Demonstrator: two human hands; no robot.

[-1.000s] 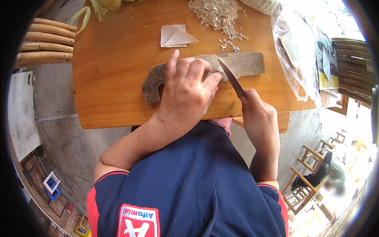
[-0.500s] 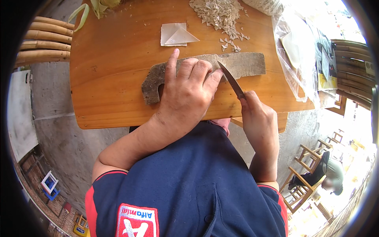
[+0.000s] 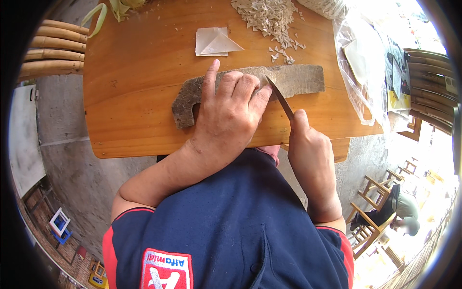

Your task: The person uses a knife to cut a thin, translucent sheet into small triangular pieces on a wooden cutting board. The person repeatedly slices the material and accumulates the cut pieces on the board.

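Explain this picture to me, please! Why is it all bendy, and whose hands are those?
There's no robot here, just a person in a dark blue shirt. A camera on their head looks down, and its fisheye lens bends straight edges. Their bare right hand holds a knife, with its blade over a grey-brown board. Their bare left hand rests on that board; I can't tell whether its fingers pinch anything. The board lies on a wooden table. Farther back are a heap of little pale triangles and some flat pale pieces. A clear plastic bag is at the right.
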